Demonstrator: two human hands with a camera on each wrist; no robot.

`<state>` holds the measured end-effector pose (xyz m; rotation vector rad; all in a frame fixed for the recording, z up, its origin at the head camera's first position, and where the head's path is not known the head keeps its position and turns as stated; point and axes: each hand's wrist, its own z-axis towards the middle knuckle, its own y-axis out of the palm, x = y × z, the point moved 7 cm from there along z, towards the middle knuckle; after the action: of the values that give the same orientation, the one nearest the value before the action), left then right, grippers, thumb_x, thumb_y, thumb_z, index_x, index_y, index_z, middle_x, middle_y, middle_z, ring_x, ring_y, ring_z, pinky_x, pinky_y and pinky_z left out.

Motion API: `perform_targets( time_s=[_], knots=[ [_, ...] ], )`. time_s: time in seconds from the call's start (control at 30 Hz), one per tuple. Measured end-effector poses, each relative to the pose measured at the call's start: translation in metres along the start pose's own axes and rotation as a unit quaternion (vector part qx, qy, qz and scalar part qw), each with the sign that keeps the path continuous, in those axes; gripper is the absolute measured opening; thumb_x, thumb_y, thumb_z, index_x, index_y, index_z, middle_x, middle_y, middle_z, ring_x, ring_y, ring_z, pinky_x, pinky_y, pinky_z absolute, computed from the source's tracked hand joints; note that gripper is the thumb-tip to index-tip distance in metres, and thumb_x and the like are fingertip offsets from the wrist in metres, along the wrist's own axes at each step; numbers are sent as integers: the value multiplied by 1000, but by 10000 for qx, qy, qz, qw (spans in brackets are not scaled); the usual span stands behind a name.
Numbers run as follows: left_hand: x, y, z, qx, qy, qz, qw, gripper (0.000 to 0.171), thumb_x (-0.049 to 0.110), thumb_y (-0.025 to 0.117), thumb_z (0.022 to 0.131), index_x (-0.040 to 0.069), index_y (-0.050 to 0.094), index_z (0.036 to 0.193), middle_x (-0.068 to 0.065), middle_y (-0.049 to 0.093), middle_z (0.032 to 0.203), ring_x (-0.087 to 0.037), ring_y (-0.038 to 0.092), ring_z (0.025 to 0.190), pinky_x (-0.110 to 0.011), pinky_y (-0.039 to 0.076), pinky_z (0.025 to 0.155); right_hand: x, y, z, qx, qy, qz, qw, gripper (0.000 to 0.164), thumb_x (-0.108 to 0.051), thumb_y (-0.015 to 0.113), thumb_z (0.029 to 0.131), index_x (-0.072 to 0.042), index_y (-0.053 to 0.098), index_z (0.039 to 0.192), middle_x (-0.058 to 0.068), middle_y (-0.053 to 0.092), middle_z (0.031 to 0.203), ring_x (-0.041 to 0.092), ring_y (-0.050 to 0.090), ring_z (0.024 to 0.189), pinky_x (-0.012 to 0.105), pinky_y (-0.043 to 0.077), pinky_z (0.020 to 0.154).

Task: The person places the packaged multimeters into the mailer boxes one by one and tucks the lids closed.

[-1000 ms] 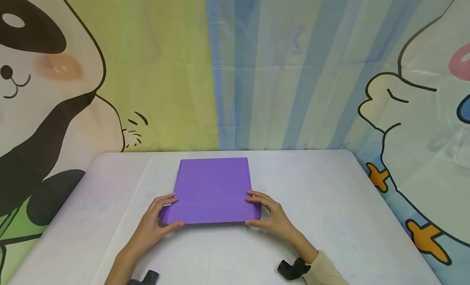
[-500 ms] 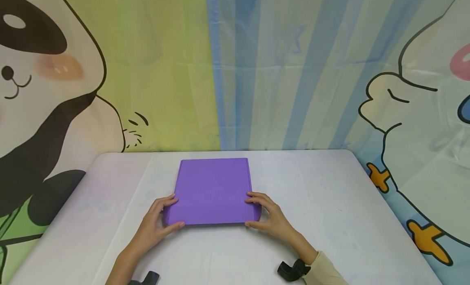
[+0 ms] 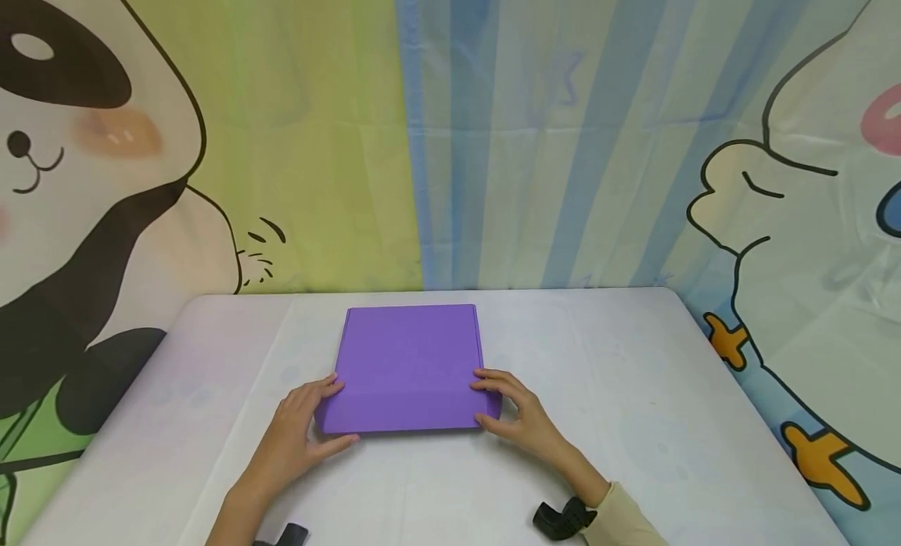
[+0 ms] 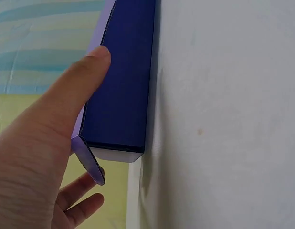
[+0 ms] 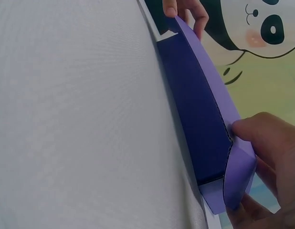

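A flat purple box [image 3: 408, 368] lies mid-bench [image 3: 633, 421], the left hand [image 3: 296, 432] and right hand [image 3: 524, 417] each pinching a near corner flap with curled fingers [image 3: 486, 383].

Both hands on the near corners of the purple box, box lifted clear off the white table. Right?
Not lifted. The purple box sits flat on the white table, as the head view shows. The rest holds: the left hand and the right hand each hold a near corner.
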<state>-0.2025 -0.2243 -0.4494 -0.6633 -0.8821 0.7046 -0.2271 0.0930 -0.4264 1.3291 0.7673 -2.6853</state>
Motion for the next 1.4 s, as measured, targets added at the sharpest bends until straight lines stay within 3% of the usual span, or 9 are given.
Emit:
perform_targets(
  time_s=[0.17,0.27,0.4,0.5,0.6,0.73,0.83,1.07,1.4],
  knots=[
    [2,-1,-2,209,62,-165,9996,74,33,90,66,11,59,130,-5,56,137,-30,49,124,-16,23,110,1,0,-1,-19,48,12,10000,45,11,78,73,7,62,115,29,53,130,42,47,125,20,34,110],
    [1,-2,-3,336,55,-339,9988,74,28,91,66,13,59,131,-4,57,136,-22,52,123,-7,32,101,1,0,-2,-39,28,-14,10000,47,9,80,73,7,62,116,29,53,130,42,46,126,21,34,110],
    [0,-3,-4,374,78,-474,9981,76,24,92,65,15,58,132,-3,56,137,-12,58,110,-14,47,83,5,2,-3,-55,117,-70,9999,49,7,81,72,6,62,117,29,50,134,44,44,128,20,34,109],
    [-1,-2,-4,287,56,-514,9982,79,25,92,63,16,58,134,-2,54,136,-9,60,96,-18,48,80,19,3,-6,7,270,-113,9996,53,4,84,70,3,62,118,28,44,137,44,43,126,18,35,107],
    [-4,1,-5,187,-45,-538,9984,81,25,93,62,17,58,135,1,52,128,-6,59,91,-14,47,82,35,4,-11,46,485,-41,9988,56,-3,86,70,-3,63,121,22,40,133,34,44,121,18,37,107],
    [-6,3,-7,225,-100,-579,9980,80,24,93,62,16,59,135,5,53,117,-4,55,94,-7,41,87,22,1,-8,39,649,-93,9978,56,-3,87,70,-2,63,121,19,46,118,28,48,110,19,40,104],
    [-5,2,-6,383,-38,-570,9976,79,24,93,61,16,61,132,5,56,113,-6,54,101,-6,36,94,4,-1,-3,68,553,-351,9978,55,1,86,68,3,63,118,20,52,109,33,52,102,20,43,98],
    [-1,-1,-4,643,169,-1069,9920,78,11,94,57,8,63,129,-1,55,109,-5,52,85,-11,43,80,5,-1,-3,31,482,-219,9986,54,3,85,69,6,63,118,21,53,108,35,55,100,42,54,90],
    [-6,2,-7,633,-92,-1161,9912,79,11,94,57,13,62,130,1,56,110,-4,55,87,-10,44,81,8,2,-3,-61,507,168,9986,53,6,83,70,9,62,119,21,55,107,30,63,96,45,56,85]
  ],
)
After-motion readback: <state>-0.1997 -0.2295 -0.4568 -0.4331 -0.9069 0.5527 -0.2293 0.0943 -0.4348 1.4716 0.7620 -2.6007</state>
